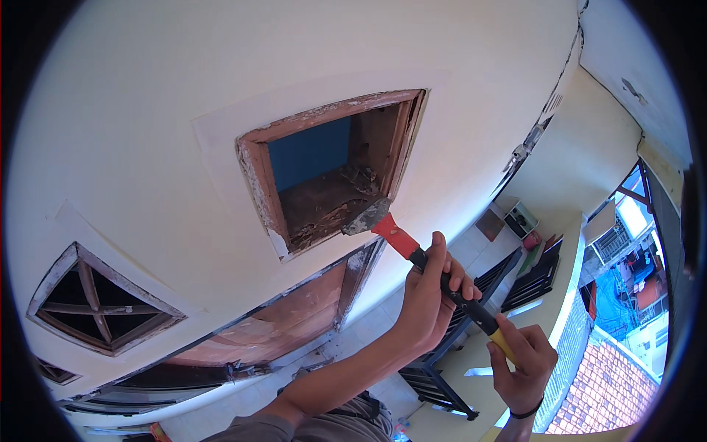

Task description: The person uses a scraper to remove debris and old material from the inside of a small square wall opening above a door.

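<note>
A thin black wristband [526, 409] sits behind the right hand [526, 359]; a grey sleeve [252, 429] ends well behind the left hand [433, 298].

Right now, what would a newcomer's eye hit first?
First, the long red, black and yellow tool at centre, gripped by the left hand and right hand. Then the worn brown wooden frame up and left of it in the white wall; a blue surface shows inside.

From the person's head, one wide fisheye view faces a pale wall [147, 147] aslant and looks down, near the left hand [431, 295] and the right hand [526, 368].
</note>
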`<action>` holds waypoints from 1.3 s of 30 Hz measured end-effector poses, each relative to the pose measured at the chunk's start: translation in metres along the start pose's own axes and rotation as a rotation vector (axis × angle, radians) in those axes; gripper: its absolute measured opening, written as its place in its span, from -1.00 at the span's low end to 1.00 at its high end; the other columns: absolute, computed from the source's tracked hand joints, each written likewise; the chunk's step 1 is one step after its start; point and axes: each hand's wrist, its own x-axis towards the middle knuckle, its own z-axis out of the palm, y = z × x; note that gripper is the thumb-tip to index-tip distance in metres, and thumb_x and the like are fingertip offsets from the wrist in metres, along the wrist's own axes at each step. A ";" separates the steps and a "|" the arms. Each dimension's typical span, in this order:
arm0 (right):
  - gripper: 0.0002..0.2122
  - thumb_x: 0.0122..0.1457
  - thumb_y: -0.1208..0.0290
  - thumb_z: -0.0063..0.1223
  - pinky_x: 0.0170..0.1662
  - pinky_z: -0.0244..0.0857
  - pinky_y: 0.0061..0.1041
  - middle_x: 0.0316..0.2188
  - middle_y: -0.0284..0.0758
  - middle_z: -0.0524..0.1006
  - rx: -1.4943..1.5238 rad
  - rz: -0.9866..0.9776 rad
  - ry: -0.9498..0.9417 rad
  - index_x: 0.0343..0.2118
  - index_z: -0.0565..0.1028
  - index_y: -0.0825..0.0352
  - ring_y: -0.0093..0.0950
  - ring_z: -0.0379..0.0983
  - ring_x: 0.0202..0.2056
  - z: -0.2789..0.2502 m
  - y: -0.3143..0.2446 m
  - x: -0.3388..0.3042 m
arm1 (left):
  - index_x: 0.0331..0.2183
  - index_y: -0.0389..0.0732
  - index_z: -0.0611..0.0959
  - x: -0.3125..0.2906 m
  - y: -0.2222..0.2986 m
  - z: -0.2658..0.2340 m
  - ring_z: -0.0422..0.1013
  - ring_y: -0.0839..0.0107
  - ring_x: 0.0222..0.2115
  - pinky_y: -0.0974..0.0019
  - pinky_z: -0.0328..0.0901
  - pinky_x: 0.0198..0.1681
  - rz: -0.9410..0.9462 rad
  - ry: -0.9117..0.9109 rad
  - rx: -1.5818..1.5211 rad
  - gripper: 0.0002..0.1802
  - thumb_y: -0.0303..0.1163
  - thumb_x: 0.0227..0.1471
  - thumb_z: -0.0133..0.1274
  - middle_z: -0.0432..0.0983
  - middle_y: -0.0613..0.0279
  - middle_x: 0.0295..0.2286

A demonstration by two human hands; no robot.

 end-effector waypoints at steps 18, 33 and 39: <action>-0.49 -0.20 0.67 0.35 -0.54 0.21 -0.56 -0.51 -0.30 0.45 0.031 0.006 -0.016 -0.06 0.64 0.33 -0.49 0.45 -0.59 0.018 -0.001 -0.023 | -0.52 -0.03 0.24 -0.013 0.003 0.007 -0.04 0.62 -0.74 0.45 0.01 -0.62 -0.053 0.184 -0.114 -0.46 0.15 0.35 -0.21 0.00 0.47 -0.72; -0.20 0.37 -0.28 -0.56 0.37 -0.08 0.12 0.32 0.05 0.23 0.739 0.210 0.966 0.31 0.23 0.44 0.04 0.09 0.36 0.004 0.005 -0.033 | -0.55 -0.01 0.24 -0.008 -0.004 0.012 -0.05 0.66 -0.76 0.51 -0.03 -0.67 -0.014 0.218 -0.163 -0.46 0.14 0.32 -0.13 -0.02 0.49 -0.73; -0.31 0.43 -0.13 -0.66 0.44 -0.26 0.09 0.42 -0.08 0.05 0.915 0.223 0.978 0.40 0.05 0.33 -0.15 -0.10 0.44 0.016 0.011 -0.038 | -0.56 -0.01 0.24 -0.006 -0.006 0.011 -0.05 0.66 -0.76 0.50 -0.03 -0.68 -0.027 0.204 -0.196 -0.46 0.12 0.33 -0.14 -0.02 0.50 -0.73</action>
